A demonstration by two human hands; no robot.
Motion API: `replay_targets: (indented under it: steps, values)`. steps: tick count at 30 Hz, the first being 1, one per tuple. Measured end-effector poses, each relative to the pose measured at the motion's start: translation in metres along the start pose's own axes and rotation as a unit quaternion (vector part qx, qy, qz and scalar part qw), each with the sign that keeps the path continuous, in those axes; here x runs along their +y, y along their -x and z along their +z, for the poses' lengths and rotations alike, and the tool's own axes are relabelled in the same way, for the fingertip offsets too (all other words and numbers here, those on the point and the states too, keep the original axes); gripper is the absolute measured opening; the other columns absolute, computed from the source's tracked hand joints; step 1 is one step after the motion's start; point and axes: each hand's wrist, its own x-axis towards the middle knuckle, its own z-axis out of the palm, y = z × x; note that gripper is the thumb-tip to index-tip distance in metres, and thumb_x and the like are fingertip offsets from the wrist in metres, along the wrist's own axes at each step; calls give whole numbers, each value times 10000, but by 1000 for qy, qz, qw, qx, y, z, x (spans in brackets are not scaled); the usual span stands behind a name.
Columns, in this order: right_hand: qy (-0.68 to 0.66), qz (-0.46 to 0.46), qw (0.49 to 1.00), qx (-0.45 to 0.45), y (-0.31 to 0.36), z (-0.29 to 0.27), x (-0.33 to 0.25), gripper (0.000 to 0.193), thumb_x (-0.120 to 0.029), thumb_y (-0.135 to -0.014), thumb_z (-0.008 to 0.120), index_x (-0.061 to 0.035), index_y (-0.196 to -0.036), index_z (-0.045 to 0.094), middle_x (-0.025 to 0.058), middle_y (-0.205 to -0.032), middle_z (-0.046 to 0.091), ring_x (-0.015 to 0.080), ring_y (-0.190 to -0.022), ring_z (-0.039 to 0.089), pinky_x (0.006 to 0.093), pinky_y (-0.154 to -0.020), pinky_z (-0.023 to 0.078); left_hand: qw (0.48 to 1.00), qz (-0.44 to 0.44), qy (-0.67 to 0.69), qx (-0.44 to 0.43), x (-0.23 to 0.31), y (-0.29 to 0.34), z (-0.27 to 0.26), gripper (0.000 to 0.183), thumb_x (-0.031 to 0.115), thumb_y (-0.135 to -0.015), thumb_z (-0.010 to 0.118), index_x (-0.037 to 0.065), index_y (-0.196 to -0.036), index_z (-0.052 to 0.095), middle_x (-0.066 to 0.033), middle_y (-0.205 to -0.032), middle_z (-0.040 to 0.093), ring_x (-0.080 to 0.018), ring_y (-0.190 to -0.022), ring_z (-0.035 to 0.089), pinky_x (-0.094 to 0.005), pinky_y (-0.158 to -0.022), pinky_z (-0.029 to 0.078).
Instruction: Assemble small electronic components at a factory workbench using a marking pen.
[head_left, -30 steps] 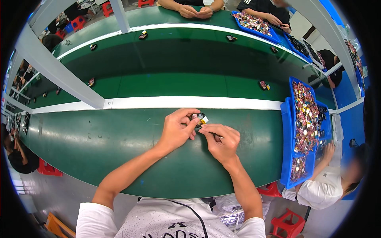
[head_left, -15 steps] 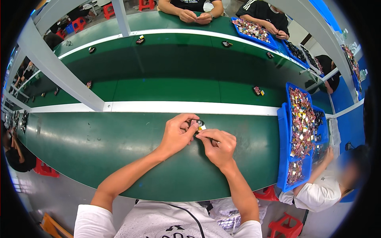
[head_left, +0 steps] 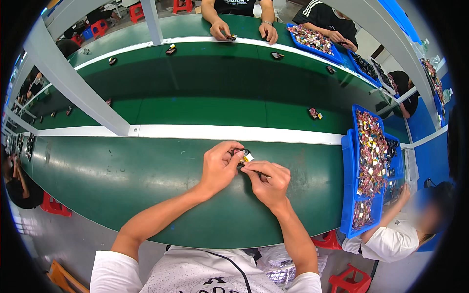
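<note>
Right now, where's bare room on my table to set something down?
Free: the green tabletop left of your left hand, below the white rail, and the stretch between your right hand and the blue trays. Crowded: those trays, heaped with small parts.

1. The near green table (head_left: 122, 190) looks smooth and a bit shiny, with pale patches of light and some small marks.
2. The far green belt (head_left: 195, 110) looks smooth too, with a soft shine.
3. The long white rail (head_left: 234, 132) between them looks like painted metal, flat and smooth.
4. The big pale post (head_left: 73, 78) on the left looks like painted metal.
5. The blue tray (head_left: 347, 185) on the right looks like hard, smooth plastic.
6. The heap of small parts (head_left: 370, 156) there looks rough and bumpy, with shiny bits.
7. The near white shirt (head_left: 195, 273) is soft, speckled cloth.
8. The near-right red stool (head_left: 350, 281) looks like plastic.
</note>
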Motion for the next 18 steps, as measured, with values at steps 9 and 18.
replay_targets:
  steps: [9, 18]
  values:
    - [9, 16, 999, -26, 0, -1, -5, 165, 34, -749, 806, -104, -824, 755, 13, -800, 771, 145, -613, 703, 263, -493, 420, 998, -59, 30, -22, 1, -1, -5, 139, -14, -973, 620, -43, -1106, 650, -63, -740, 690, -69, -544, 607, -227, -449, 481]
    - [-9, 20, 1000, 4, 1, 2, -2, 161, 2, -743, 857, -82, -832, 754, 22, -860, 793, 78, -432, 459, 237, -461, 361, 994, -78, 52, -55, 3, -8, -8, 126, -31, -972, 609, -36, -1089, 653, -69, -797, 667, -82, -528, 595, -234, -435, 464]
